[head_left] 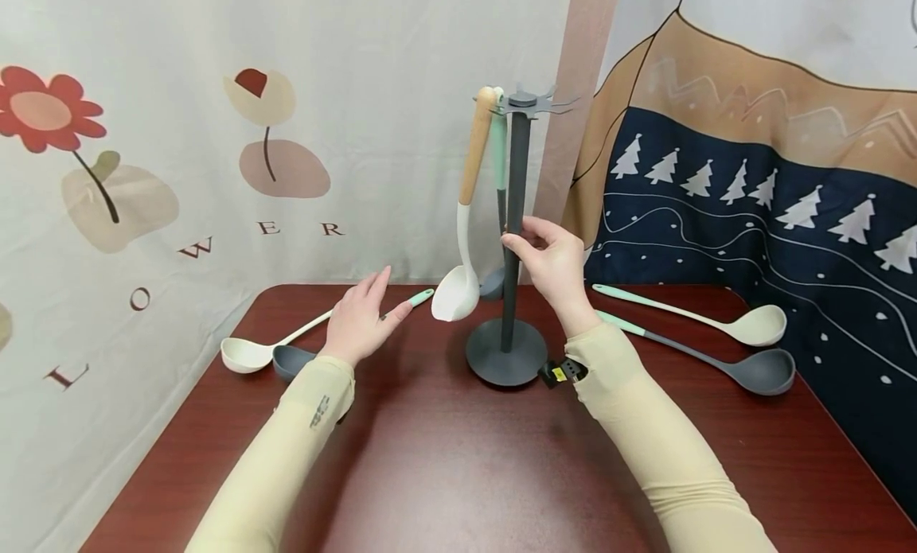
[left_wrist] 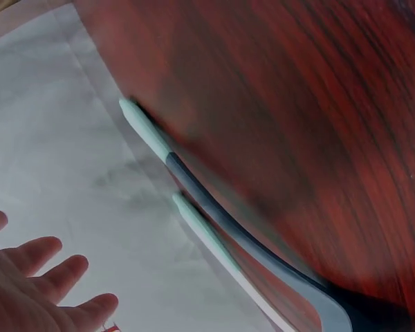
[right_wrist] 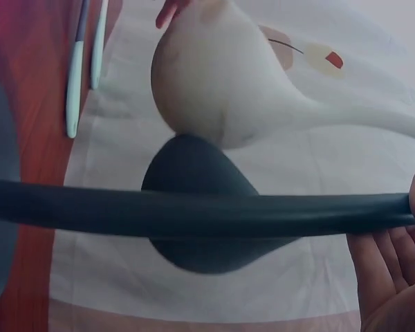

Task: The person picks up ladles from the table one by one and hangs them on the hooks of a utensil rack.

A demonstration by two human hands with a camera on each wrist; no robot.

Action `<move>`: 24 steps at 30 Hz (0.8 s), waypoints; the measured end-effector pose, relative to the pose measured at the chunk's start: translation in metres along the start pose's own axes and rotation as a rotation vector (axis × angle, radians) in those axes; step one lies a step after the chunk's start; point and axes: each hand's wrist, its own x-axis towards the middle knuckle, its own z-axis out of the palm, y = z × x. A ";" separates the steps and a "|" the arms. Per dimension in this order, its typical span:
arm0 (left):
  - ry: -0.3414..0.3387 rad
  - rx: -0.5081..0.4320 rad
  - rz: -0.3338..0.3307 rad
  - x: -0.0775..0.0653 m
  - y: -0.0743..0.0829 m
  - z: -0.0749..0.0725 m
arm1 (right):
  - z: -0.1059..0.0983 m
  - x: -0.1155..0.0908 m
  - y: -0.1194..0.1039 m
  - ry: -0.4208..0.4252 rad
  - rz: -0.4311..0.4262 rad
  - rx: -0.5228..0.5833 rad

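My right hand (head_left: 557, 262) pinches the dark grey pole (right_wrist: 277, 216) of an upright utensil stand (head_left: 506, 366), thumb in front and fingers behind. From the hooks at its top hang a white ladle (head_left: 456, 294) with a wooden handle and, partly hidden behind it, a dark grey ladle (head_left: 493, 286) with a mint handle. To the left, my left hand (head_left: 360, 318) is held with its fingers spread, gripping nothing. Near it a white ladle (head_left: 247, 354) and a dark grey ladle (head_left: 290, 362) lie on the table, their mint-tipped handles side by side in the left wrist view.
On the right side of the reddish-brown table (head_left: 458, 473) lie another white ladle (head_left: 759, 326) and another dark grey ladle (head_left: 766, 371), bowls toward the right edge. Printed curtains (head_left: 401, 139) hang right behind the table's far edge and along its right side.
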 end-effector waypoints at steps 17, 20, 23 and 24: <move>-0.130 0.095 -0.093 0.008 0.001 0.002 | 0.014 -0.003 0.003 0.132 -0.006 -0.038; -0.136 0.097 -0.099 0.008 0.001 0.002 | 0.016 -0.005 0.004 0.146 -0.015 -0.042; -0.143 0.094 -0.106 0.009 0.001 0.003 | 0.018 -0.006 0.004 0.158 -0.033 -0.048; -0.145 0.093 -0.108 0.009 0.000 0.003 | 0.018 -0.006 0.005 0.162 -0.040 -0.047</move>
